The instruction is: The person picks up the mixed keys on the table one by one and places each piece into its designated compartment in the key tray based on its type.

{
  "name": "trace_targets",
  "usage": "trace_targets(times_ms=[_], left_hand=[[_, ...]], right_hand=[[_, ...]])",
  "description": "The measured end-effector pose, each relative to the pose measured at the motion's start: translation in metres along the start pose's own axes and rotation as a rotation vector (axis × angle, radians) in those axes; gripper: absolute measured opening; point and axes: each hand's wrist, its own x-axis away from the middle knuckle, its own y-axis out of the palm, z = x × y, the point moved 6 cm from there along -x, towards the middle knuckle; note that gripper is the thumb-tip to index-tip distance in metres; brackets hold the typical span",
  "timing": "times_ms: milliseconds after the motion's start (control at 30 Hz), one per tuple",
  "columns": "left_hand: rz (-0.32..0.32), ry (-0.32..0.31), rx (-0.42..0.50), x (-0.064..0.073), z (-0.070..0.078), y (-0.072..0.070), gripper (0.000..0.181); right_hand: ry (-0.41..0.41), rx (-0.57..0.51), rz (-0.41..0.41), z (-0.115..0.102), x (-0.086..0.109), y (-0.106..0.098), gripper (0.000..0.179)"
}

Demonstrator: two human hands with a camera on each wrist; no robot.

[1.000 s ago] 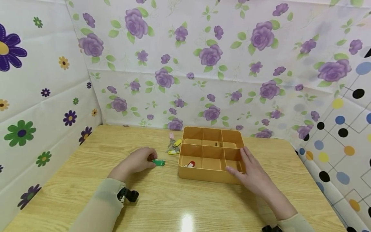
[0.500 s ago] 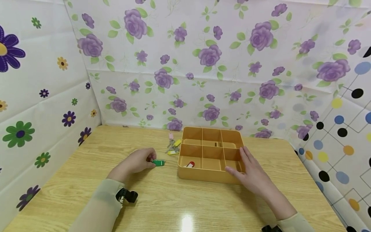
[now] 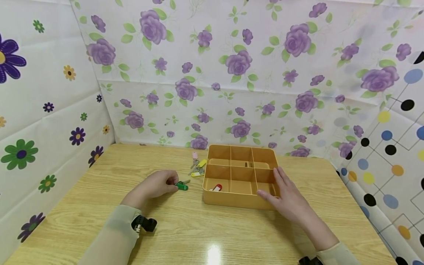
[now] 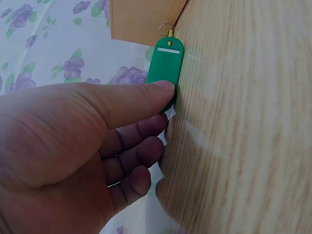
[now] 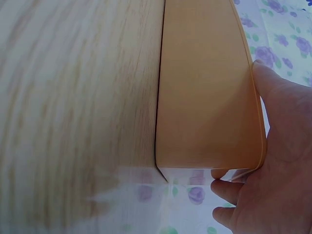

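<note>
My left hand (image 3: 161,183) pinches a green key tag (image 4: 165,62) between thumb and fingers, low over the table, left of the box. Its metal ring (image 4: 165,30) shows at the tag's far end, and in the head view a key (image 3: 185,182) sticks out beside it. The fingers cover the tag's near end. An orange-tan organizer box (image 3: 228,198) with several compartments stands on the table. My right hand (image 3: 289,195) holds its front right corner, thumb over the front rim and fingers along the right side. A red key tag (image 3: 217,187) lies in the front left compartment.
Yellow key tags (image 3: 198,173) and a pink key tag (image 3: 194,155) with keys lie on the wooden table (image 3: 185,228), close to the box's left side. A flowered cloth wall (image 3: 212,73) rises behind the table, with more patterned cloth at both sides.
The green key tag has turned slightly in my left fingers, and its key now shows beside it. My right hand stays on the box corner.
</note>
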Motion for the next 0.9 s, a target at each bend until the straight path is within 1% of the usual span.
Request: trace_targets(times_ms=[100,233,333,567,733,800,900], left_hand=[[0.004,0.023,-0.016,0.0,0.001,0.0,0.02],[0.01,0.033,-0.019,0.0,0.001,0.0,0.016],[0.02,0.029,-0.022,-0.001,0.0,0.0,0.015],[0.065,0.048,-0.031,-0.003,0.005,-0.004,0.015],[0.114,0.003,-0.032,-0.003,0.004,-0.008,0.011],[0.139,-0.026,-0.028,-0.002,0.003,-0.011,0.008],[0.167,-0.05,-0.017,-0.005,0.006,-0.012,0.005]], right_hand=[[0.002,-0.002,-0.003,0.0,0.0,0.0,0.116],[0.007,-0.003,-0.01,0.0,0.001,0.0,0.116],[0.009,-0.001,-0.012,-0.001,0.001,-0.001,0.116],[0.006,0.003,-0.009,0.0,0.001,-0.001,0.116],[0.012,-0.004,-0.012,0.0,0.001,-0.001,0.117],[0.009,-0.011,-0.012,-0.001,0.0,-0.001,0.117],[0.01,-0.018,-0.005,0.001,0.002,-0.002,0.117]])
